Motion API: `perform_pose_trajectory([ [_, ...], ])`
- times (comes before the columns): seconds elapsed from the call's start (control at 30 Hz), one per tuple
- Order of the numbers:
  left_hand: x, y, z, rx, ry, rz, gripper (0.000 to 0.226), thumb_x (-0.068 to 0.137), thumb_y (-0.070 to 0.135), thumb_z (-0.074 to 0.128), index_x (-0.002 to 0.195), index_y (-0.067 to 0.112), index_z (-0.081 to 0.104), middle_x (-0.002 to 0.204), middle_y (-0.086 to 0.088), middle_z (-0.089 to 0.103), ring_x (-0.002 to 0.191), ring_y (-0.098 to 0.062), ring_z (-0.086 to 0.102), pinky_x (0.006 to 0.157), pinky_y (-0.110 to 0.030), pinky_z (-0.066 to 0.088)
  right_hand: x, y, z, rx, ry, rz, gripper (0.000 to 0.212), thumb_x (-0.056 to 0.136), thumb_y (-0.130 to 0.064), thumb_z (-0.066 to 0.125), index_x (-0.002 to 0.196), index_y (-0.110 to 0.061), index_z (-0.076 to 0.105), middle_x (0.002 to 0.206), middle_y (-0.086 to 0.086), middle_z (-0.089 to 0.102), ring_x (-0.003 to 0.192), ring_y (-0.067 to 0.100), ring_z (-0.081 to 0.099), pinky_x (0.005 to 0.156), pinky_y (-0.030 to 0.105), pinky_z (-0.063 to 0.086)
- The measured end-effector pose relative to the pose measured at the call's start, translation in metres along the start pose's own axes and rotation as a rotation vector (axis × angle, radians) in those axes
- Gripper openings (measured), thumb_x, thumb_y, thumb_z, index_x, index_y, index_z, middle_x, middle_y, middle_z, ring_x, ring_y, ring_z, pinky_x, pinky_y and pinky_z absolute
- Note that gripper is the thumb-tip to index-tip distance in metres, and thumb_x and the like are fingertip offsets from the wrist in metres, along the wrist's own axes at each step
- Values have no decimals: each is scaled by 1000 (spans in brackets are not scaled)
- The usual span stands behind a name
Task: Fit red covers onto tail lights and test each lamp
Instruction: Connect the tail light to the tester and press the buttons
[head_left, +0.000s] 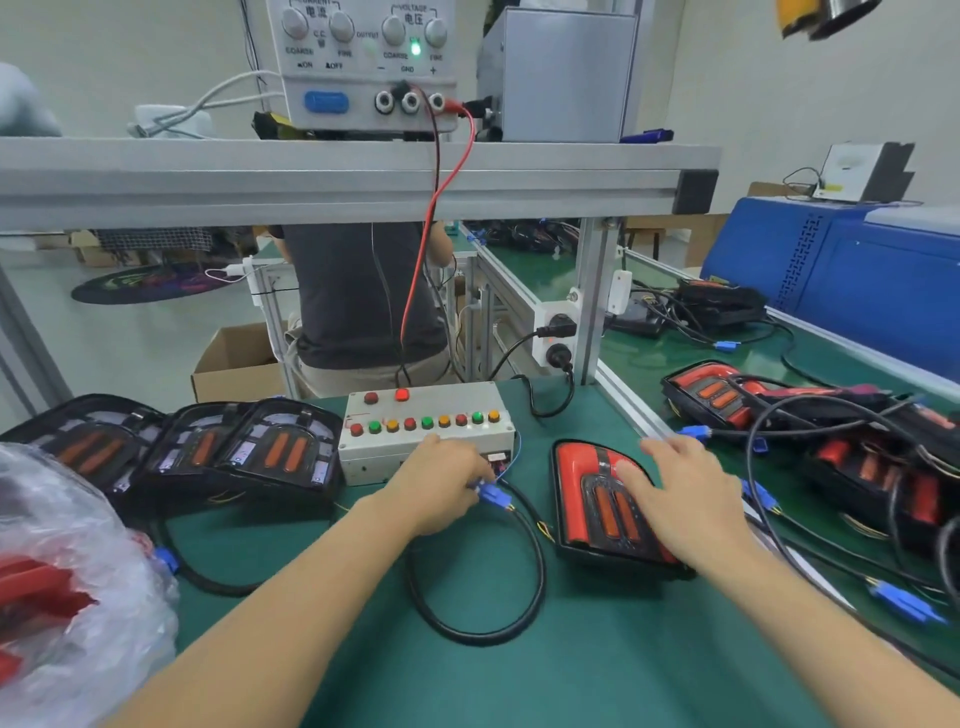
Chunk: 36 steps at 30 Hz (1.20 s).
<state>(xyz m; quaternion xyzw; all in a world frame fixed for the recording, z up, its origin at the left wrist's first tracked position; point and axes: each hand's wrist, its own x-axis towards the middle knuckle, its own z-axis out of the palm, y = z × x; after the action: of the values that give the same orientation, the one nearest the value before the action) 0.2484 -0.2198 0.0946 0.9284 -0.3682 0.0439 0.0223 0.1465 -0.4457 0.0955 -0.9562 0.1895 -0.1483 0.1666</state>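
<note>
A tail light with a red cover lies on the green mat in front of me. My right hand rests flat on its right side, fingers spread. My left hand pinches the lamp's blue connector right at the front of the grey test box, which carries a row of red, green and orange buttons. The lamp's black cable loops across the mat. Three uncovered tail lights lean in a row to the left of the box.
A plastic bag with red covers sits at the left edge. Covered lamps with tangled cables and blue plugs pile up on the right. A power supply stands on the shelf above. A person sits behind the bench.
</note>
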Motion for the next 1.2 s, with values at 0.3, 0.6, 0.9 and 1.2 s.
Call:
perform_pose_trajectory([
  [0.3, -30, -4, -37, 65, 259, 107, 27, 91, 28, 52, 115, 31, 64, 106, 11, 61, 103, -11, 52, 86, -29, 24, -18, -102, 19, -201, 5, -547, 40, 95, -54, 44, 114, -23, 62, 108, 0, 60, 104, 22, 50, 74, 33, 19],
  [0.6, -44, -36, -25, 32, 123, -173, 32, 90, 32, 53, 121, 36, 60, 118, 11, 60, 116, -14, 50, 97, -32, 29, -10, -83, -9, 74, 139, -371, 34, 98, -40, 48, 76, -15, 56, 76, 2, 54, 77, 26, 49, 62, 35, 25],
  [0.9, -67, 48, -20, -6, 268, 277, 56, 83, 61, 41, 124, 27, 59, 123, 7, 60, 114, -17, 53, 99, -35, 37, 34, 29, -12, 220, -15, 265, 48, 93, -39, 61, 61, -7, 43, 61, 11, 47, 62, 28, 45, 59, 36, 32],
  [1.2, -58, 91, 36, -109, 85, 234, 65, 103, 34, 30, 151, 17, -11, 158, 3, -20, 141, -16, 13, 116, -25, 7, -7, 21, 8, 570, -288, 307, 22, 93, -44, 57, 96, -23, 51, 95, 2, 62, 81, 15, 57, 70, 29, 43],
])
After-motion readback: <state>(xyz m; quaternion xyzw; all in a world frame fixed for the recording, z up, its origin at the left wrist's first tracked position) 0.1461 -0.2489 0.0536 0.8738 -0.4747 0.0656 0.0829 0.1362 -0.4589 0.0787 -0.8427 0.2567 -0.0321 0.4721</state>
